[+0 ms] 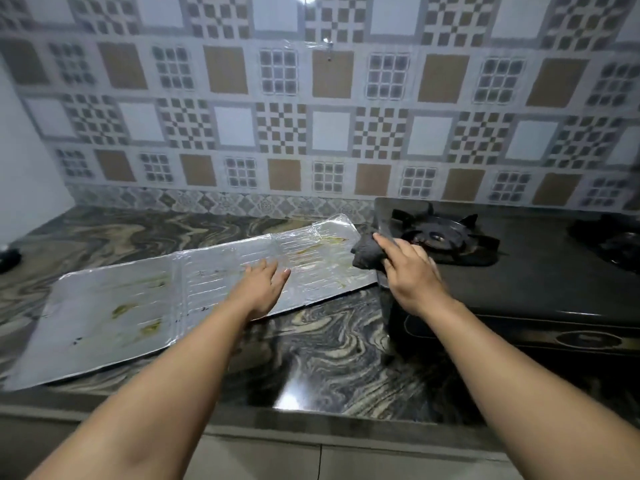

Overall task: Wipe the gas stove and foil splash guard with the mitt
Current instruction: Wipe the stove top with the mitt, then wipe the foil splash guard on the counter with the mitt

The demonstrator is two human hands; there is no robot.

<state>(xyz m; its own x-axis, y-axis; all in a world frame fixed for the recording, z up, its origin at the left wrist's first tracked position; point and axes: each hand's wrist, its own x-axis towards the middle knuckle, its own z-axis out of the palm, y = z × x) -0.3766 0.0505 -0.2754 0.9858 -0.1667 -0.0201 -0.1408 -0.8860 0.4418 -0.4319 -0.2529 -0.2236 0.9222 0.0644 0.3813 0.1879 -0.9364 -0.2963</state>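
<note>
The foil splash guard [114,306] lies flat on the marble counter, folded panels spread out, with yellowish grease stains on it. My left hand [261,289] rests flat on its middle panel, fingers spread. A black gas stove [540,271] stands to the right, its left burner grate [440,233] visible. My right hand [412,271] holds a dark grey mitt [367,252] at the stove's left edge, right where the foil's far end meets it.
The marble counter [329,348] runs under everything, its front edge near the bottom of the view. A patterned tile wall [311,116] stands behind. A second burner [620,244] sits at far right. A small dark object [8,258] lies at the left edge.
</note>
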